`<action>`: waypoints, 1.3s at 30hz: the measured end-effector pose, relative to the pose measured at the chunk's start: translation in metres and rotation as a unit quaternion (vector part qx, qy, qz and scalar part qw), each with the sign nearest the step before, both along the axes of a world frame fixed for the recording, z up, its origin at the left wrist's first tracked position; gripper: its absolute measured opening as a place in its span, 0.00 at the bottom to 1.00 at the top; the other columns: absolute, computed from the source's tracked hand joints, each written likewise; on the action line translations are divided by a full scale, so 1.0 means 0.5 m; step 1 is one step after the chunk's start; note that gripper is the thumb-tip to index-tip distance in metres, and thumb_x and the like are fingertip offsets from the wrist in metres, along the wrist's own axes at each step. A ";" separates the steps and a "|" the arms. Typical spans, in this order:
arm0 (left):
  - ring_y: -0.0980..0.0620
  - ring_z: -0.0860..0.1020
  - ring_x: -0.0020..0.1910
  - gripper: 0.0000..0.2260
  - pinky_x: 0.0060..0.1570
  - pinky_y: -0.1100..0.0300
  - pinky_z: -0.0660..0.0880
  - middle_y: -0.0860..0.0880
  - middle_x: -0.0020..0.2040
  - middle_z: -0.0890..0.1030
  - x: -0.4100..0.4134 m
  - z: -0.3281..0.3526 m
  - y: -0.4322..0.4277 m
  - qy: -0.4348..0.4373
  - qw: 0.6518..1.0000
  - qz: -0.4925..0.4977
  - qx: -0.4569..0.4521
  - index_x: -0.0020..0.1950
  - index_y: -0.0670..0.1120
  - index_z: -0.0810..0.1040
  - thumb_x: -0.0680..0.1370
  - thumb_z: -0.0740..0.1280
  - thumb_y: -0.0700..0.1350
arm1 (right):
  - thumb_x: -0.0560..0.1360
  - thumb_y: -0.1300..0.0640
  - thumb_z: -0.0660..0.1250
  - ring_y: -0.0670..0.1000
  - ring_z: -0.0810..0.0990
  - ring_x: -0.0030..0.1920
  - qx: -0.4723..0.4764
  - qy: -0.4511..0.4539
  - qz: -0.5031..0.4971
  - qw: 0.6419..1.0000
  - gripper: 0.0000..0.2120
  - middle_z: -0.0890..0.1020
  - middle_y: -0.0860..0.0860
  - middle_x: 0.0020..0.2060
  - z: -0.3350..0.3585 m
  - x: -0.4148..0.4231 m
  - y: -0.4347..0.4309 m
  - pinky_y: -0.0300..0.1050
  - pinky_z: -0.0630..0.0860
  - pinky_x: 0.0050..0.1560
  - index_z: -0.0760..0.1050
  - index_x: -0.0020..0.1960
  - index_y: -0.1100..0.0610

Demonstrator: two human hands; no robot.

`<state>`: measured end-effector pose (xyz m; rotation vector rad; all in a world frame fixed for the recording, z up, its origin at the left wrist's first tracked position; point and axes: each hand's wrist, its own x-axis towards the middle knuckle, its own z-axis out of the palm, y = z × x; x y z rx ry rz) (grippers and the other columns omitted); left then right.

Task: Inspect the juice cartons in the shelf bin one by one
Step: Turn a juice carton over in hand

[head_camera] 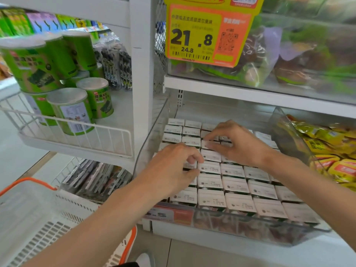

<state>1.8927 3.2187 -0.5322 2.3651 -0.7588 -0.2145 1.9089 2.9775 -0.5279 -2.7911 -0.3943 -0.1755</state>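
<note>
- Item, task stock: white-topped rectangular paperboard juice cartons (235, 185), packed upright and touching inside the clear plastic shelf bin (250, 226) on the lower shelf.
- Count: five tops showed along the front row, and roughly eight rows ran back. That made about forty, but your hands hid several, so no exact figure could be given.
- Your left hand (173, 170): one, narrowed, with fingers and thumb curled onto a left-side carton (189, 165) that sat level with its neighbours.
- Your right hand (237, 143): one, bent fingertips and thumb pinched on a mid-row carton (209, 145) further back, also not raised.
- Risk: the packing looked tight, so pulling one carton could have dragged up or tipped the ones beside it.
- Risk: working two cartons at once could have lost your place in the one-by-one order, leaving some skipped or checked twice.
- Risk: a thin pinch on a top edge could have slipped or creased the fold.
- Green cylindrical cans (71, 110): at least seven, in the white wire basket (77, 135) to the left.
- Yellow-and-orange price tag (202, 35): one, hanging above the bin.
- Yellow snack packets (327, 143): many, uncounted, in the neighbouring bin.
</note>
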 end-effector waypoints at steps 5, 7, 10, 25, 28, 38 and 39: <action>0.60 0.76 0.60 0.10 0.65 0.55 0.75 0.60 0.56 0.79 0.001 0.000 -0.003 -0.003 1.000 -0.001 0.005 0.60 0.61 0.81 0.81 0.72 0.49 | 0.78 0.44 0.74 0.44 0.76 0.57 -0.015 0.036 -0.028 0.999 0.15 0.81 0.39 0.52 0.014 -0.002 -0.030 0.46 0.75 0.60 0.84 0.63 0.45; 0.60 0.76 0.59 0.09 0.65 0.55 0.75 0.61 0.55 0.78 0.000 0.000 -0.004 -0.005 1.000 0.000 0.007 0.59 0.61 0.81 0.81 0.72 0.50 | 0.77 0.44 0.75 0.44 0.76 0.55 -0.036 0.048 -0.026 0.998 0.16 0.80 0.39 0.51 0.020 0.006 -0.030 0.40 0.72 0.55 0.84 0.63 0.46; 0.61 0.75 0.59 0.08 0.66 0.54 0.75 0.62 0.53 0.77 0.000 -0.002 -0.005 -0.004 1.000 0.001 0.000 0.58 0.61 0.82 0.80 0.73 0.49 | 0.76 0.42 0.75 0.45 0.73 0.53 -0.072 0.067 -0.022 0.995 0.17 0.82 0.41 0.51 0.034 0.020 -0.026 0.39 0.67 0.53 0.83 0.63 0.46; 0.65 0.76 0.52 0.10 0.57 0.65 0.75 0.61 0.52 0.78 0.007 -0.006 -0.015 -0.016 0.999 0.025 -0.018 0.60 0.60 0.81 0.81 0.72 0.48 | 0.84 0.49 0.67 0.31 0.79 0.54 0.060 -0.030 -0.007 0.998 0.14 0.83 0.43 0.55 0.058 -0.050 -0.027 0.24 0.72 0.48 0.76 0.67 0.52; 0.61 0.78 0.54 0.17 0.59 0.56 0.78 0.59 0.56 0.78 0.009 -0.001 -0.024 -0.011 0.996 0.060 -0.067 0.71 0.57 0.74 0.82 0.70 0.49 | 0.84 0.49 0.68 0.27 0.76 0.52 0.095 -0.101 -0.017 0.990 0.17 0.81 0.41 0.58 0.049 -0.092 -0.019 0.21 0.70 0.52 0.76 0.70 0.52; 0.61 0.84 0.59 0.12 0.63 0.58 0.79 0.61 0.58 0.86 -0.018 0.023 -0.072 0.077 0.959 -0.038 -0.271 0.64 0.56 0.81 0.82 0.69 0.46 | 0.78 0.51 0.71 0.43 0.87 0.54 0.445 -0.078 -0.071 0.890 0.17 0.87 0.46 0.54 0.052 -0.202 0.014 0.36 0.81 0.56 0.81 0.66 0.52; 0.60 0.84 0.57 0.11 0.61 0.59 0.80 0.61 0.57 0.87 -0.019 0.022 -0.075 0.094 0.953 -0.036 -0.285 0.62 0.57 0.82 0.81 0.69 0.48 | 0.77 0.52 0.73 0.44 0.88 0.53 0.480 -0.058 -0.084 0.871 0.18 0.87 0.48 0.55 0.050 -0.207 0.012 0.37 0.82 0.56 0.80 0.66 0.52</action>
